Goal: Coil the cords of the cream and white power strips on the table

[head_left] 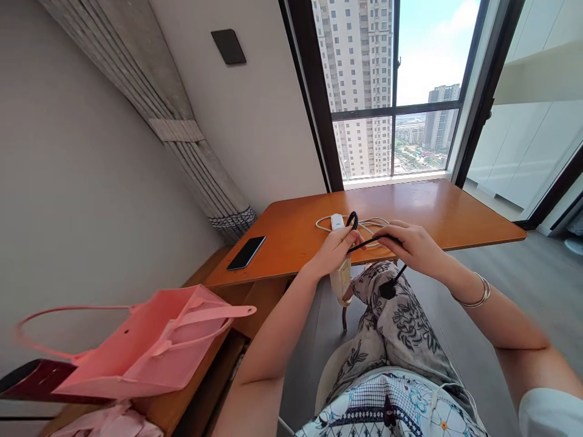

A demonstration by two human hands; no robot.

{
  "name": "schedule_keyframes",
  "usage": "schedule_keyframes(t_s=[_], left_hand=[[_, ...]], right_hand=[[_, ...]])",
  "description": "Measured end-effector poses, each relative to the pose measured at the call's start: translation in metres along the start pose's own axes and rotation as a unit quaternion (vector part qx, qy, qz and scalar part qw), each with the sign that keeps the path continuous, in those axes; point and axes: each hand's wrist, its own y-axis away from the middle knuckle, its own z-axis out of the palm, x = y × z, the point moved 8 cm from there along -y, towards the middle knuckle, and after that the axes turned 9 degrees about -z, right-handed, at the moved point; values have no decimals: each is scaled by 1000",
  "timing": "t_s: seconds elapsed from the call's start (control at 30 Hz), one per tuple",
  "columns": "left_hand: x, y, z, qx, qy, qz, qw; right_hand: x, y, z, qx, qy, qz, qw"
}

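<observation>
Winding a black cable at the desk edge.

Left hand [334,249] is pinching a loop of the thin black cable [371,240], with a white power strip [340,280] behind it; right hand [410,243] is gripping the straight run, plug end [388,289] dangling over the lap. Likely mid-coil; the next wrap calls for feeding slack leftward. Phone [246,252] is lying well apart on the wooden table [455,212].

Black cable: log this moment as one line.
left hand: holds thin black cable loop | right hand: holds cable | nearby: white power strip, orange wooden table
</observation>
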Motion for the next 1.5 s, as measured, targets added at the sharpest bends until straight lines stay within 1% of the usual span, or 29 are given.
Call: schedule_keyframes(t_s=[0.1, 0.17, 0.23, 0.3, 0.37, 0.4, 0.47, 0.53, 0.6, 0.63, 0.67, 0.7, 0.77, 0.83, 0.87, 0.97, 1.03, 1.1, 1.13, 1.23, 1.3, 1.33, 1.37, 1.43, 1.5], left_hand=[[-14, 3, 27, -122, 85, -49, 988], [-18, 9, 39, -181, 151, -72, 969], [-17, 16, 45, -215, 223, -90, 947], [-15, 21, 47, -227, 275, -100, 929], [-12, 23, 44, -209, 311, -102, 921], [-11, 22, 42, -195, 326, -100, 920], [-9, 21, 38, -164, 349, -96, 918], [-9, 18, 34, -134, 367, -100, 915], [-8, 16, 28, -93, 388, -99, 912], [-7, 15, 23, -69, 399, -93, 910], [-5, 14, 18, -44, 408, -83, 908], [-3, 13, 13, -21, 413, -73, 908], [2, 13, 8, 10, 406, -57, 912], [6, 12, 7, 21, 379, -39, 924], [8, 12, 8, 21, 359, -22, 933], [16, 12, 9, 27, 292, 48, 955], [17, 13, 7, 47, 253, 83, 963], [17, 14, 5, 62, 226, 95, 967], [17, 14, 4, 61, 220, 95, 969], [16, 14, 7, 22, 224, 74, 971], [15, 14, 11, -7, 230, 56, 972], [13, 14, 13, -15, 230, 50, 972], [12, 14, 14, -17, 226, 48, 973], [8, 13, 16, -10, 203, 54, 978], [4, 13, 21, -14, 154, 65, 986]], right_hand=[[0, -14, -14, 61, 19, -14, 998], [7, -21, -15, 76, 0, -16, 997], [16, -24, -8, 71, -41, -17, 997], [28, -23, 4, 62, -100, -3, 993], [41, -18, 19, 63, -175, 38, 982], [47, -14, 28, 67, -216, 67, 972], [57, -6, 45, 74, -296, 122, 944], [63, 2, 63, 75, -369, 161, 912], [65, 9, 80, 60, -429, 184, 882], [65, 12, 87, 51, -448, 191, 872], [67, 15, 93, 42, -453, 193, 869], [68, 18, 97, 33, -441, 191, 877], [72, 23, 100, 27, -374, 174, 911], [74, 29, 98, 35, -286, 149, 946], [74, 32, 97, 39, -250, 134, 958], [70, 40, 92, 54, -182, 98, 977], [67, 43, 87, 69, -162, 82, 981], [65, 45, 80, 77, -155, 68, 983], [65, 44, 77, 78, -153, 62, 983], [68, 41, 63, 102, -141, 58, 983], [71, 38, 53, 126, -135, 72, 980], [71, 36, 51, 123, -140, 82, 979], [70, 33, 52, 105, -155, 95, 978], [65, 27, 59, 43, -204, 129, 969], [54, 22, 65, -16, -267, 161, 950]])
